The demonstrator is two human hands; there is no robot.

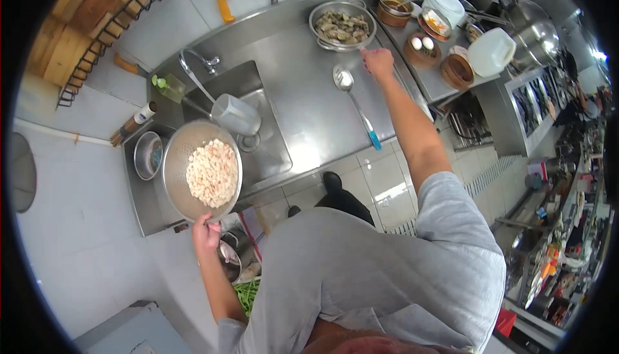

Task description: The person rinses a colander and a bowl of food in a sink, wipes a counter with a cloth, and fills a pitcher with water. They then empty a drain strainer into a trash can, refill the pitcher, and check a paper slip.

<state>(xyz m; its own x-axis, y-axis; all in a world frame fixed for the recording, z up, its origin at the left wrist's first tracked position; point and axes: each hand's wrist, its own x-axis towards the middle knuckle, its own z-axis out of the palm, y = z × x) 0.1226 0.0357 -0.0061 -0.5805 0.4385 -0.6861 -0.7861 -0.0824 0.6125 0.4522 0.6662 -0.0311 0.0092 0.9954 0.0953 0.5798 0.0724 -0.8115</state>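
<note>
My left hand [206, 233] is closed on the near rim of a large metal colander [173, 180], tilted over the left side of the sink. Inside lies a heap of small pale pinkish pieces [213, 172], too small to name surely. Reaching forward, my right hand [378, 62] has its fingers curled at the near right rim of a two-handled metal pan [329, 44]. Greyish-brown chunks [342, 27] fill this pan. A slotted spoon [354, 102] with a blue handle end lies on the steel counter, left of my right forearm.
A clear plastic jug [236, 115] stands in the sink [278, 154] under the faucet [209, 64]. Left of it are a metal bowl [148, 155] and a bottle [170, 88]. Eggs [422, 43], wooden bowls [457, 71] and a large pot [532, 31] stand at right.
</note>
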